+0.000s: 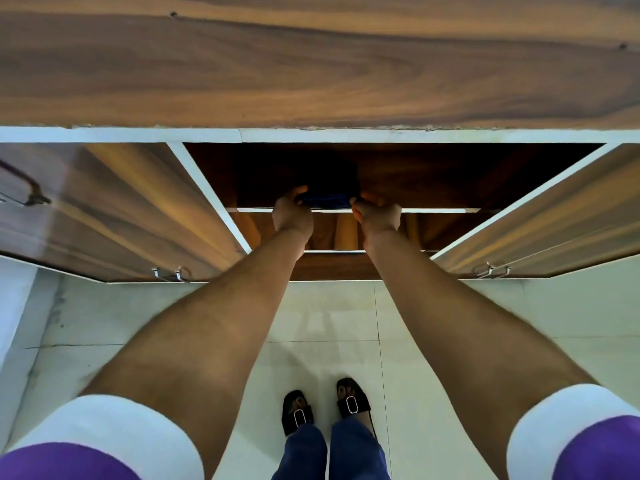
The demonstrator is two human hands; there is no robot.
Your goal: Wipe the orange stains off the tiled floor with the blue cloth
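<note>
The blue cloth point(325, 200) lay folded on the open cabinet's upper shelf point(433, 210), gripped at either end between the left hand point(291, 213) and right hand point(375, 214).

The person wears a short-sleeved top: each sleeve point(86, 455) is purple with a broad white cuff point(114, 427) rolled or banded at its end, and the same shows on the other arm point(588, 448). Both forearms are bare, with no watch or ring to be seen. Blue trousers point(329, 455) reach down to black open-toed sandals point(351, 400), each strapped across the front and fitted with an oval silver buckle point(299, 418)
</note>
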